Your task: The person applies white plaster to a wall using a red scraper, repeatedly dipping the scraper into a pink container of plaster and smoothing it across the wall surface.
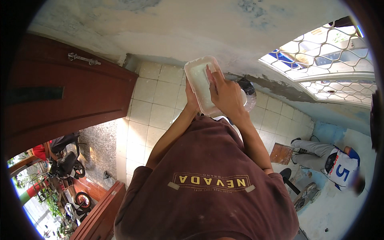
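Note:
In front of my chest, my left hand (191, 95) grips the long side of a white rectangular plastic tub (200, 59), its fingers mostly hidden beneath. Smears of pale, wet-looking paste coat the tub's inside. My right hand (229, 95) reaches over the tub's right side, closed on a small flat scraper (208, 74). The scraper's pale end is inside the tub; whether it touches the bottom I cannot tell. Most of its handle is covered by my fingers.
Ahead stands a patchy plastered wall (160, 24), with a grilled window (320, 60) at right. A clear container (251, 101) and black plastic bag (246, 85) sit beyond my right hand. A brown door (100, 92) is at left. Another person (340, 168) is at far right, near a brown board (281, 153).

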`<state>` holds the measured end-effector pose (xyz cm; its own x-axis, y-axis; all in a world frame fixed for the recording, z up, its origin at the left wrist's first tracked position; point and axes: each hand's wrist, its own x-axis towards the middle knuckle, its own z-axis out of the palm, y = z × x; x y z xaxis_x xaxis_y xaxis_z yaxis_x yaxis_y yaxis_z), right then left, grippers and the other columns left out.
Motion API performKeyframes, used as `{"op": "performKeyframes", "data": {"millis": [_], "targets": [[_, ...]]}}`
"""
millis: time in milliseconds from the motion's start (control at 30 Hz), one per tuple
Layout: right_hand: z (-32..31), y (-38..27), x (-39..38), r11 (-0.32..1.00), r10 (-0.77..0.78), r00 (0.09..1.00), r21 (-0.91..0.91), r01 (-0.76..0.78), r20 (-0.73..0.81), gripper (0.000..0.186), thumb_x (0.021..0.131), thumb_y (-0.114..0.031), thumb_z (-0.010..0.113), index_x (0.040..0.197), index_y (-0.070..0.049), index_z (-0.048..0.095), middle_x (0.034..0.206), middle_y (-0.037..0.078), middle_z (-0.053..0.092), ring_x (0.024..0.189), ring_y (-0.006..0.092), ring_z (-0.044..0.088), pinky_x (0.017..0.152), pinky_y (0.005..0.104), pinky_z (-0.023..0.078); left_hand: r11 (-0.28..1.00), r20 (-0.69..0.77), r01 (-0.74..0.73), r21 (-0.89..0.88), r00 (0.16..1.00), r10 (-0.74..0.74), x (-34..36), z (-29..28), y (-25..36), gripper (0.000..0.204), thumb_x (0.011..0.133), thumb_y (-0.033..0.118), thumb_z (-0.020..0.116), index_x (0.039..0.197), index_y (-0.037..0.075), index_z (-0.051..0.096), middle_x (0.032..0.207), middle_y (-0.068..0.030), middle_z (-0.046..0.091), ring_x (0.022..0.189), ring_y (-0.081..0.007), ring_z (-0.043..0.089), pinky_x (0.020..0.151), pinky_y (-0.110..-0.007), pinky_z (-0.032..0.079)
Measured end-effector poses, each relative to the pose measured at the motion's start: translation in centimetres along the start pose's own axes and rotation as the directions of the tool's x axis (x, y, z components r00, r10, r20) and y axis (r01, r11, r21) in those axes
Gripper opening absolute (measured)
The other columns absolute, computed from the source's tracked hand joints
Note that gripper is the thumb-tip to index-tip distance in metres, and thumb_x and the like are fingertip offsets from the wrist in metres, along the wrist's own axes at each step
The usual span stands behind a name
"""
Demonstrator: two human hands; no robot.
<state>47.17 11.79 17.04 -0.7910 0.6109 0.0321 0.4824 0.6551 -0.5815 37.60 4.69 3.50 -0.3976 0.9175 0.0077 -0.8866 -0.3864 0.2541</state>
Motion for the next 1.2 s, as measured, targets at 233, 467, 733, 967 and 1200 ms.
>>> {"op": "performKeyframes", "data": {"millis": [233, 467, 733, 967, 1200], "targets": [[3.0, -0.4, -0.5, 0.979, -0.198, 0.976, 0.032, 0.201, -0.089, 0.023, 0.093, -0.015, 0.062, 0.110, 0.000, 0.056, 0.077, 0.021, 0.069, 0.070, 0.0415, 0.069, 0.064, 0.0518, 0.053, 0.972, -0.237, -0.091, 0.217, 0.961, 0.143, 0.4, -0.8, -0.6, 0.065, 0.107, 0.062, 0.031, 0.147, 0.015, 0.049, 0.136, -0.0094, 0.061, 0.123, -0.0260, 0.061, 0.105, -0.042, 0.052], [1.5, 0.9, -0.5, 0.997, -0.021, 0.997, 0.072, 0.026, -0.069, 0.026, 0.094, -0.015, 0.061, 0.114, 0.001, 0.059, 0.094, 0.027, 0.070, 0.077, 0.0462, 0.069, 0.067, 0.0541, 0.055, 1.000, -0.113, -0.016, -0.010, 0.993, 0.014, -0.1, -0.2, -0.5, 0.064, 0.107, 0.063, 0.031, 0.147, 0.016, 0.049, 0.136, -0.0084, 0.061, 0.123, -0.0246, 0.061, 0.104, -0.042, 0.052], [1.5, 1.0, -1.3, 0.987, -0.161, 0.987, 0.001, 0.161, -0.025, 0.026, 0.091, -0.014, 0.061, 0.113, 0.000, 0.055, 0.076, 0.021, 0.069, 0.067, 0.0434, 0.068, 0.059, 0.0554, 0.052, 0.983, 0.045, 0.006, -0.185, 0.999, 0.003, -0.2, -1.5, -0.8, 0.074, 0.104, 0.069, 0.030, 0.150, 0.015, 0.047, 0.139, -0.0099, 0.060, 0.125, -0.0265, 0.061, 0.107, -0.045, 0.052], [-0.3, 1.1, -0.2, 0.999, -0.034, 0.989, -0.008, 0.033, -0.146, 0.023, 0.091, -0.012, 0.062, 0.111, 0.000, 0.059, 0.071, 0.025, 0.066, 0.065, 0.0425, 0.067, 0.057, 0.0510, 0.051, 0.998, -0.025, 0.016, -0.053, 1.000, -0.018, -0.2, 1.2, -0.4, 0.065, 0.107, 0.059, 0.030, 0.150, 0.013, 0.046, 0.141, -0.0106, 0.058, 0.128, -0.0270, 0.059, 0.108, -0.045, 0.051], [1.6, 0.2, -1.4, 0.985, -0.173, 0.978, -0.043, 0.169, -0.115, 0.031, 0.091, -0.012, 0.059, 0.120, 0.000, 0.058, 0.067, 0.022, 0.067, 0.069, 0.0401, 0.069, 0.058, 0.0501, 0.055, 1.000, -0.106, 0.012, -0.025, 0.994, -0.015, -0.8, -0.5, 0.2, 0.076, 0.104, 0.070, 0.029, 0.148, 0.012, 0.048, 0.138, -0.0116, 0.061, 0.125, -0.0279, 0.061, 0.105, -0.044, 0.053]]}}
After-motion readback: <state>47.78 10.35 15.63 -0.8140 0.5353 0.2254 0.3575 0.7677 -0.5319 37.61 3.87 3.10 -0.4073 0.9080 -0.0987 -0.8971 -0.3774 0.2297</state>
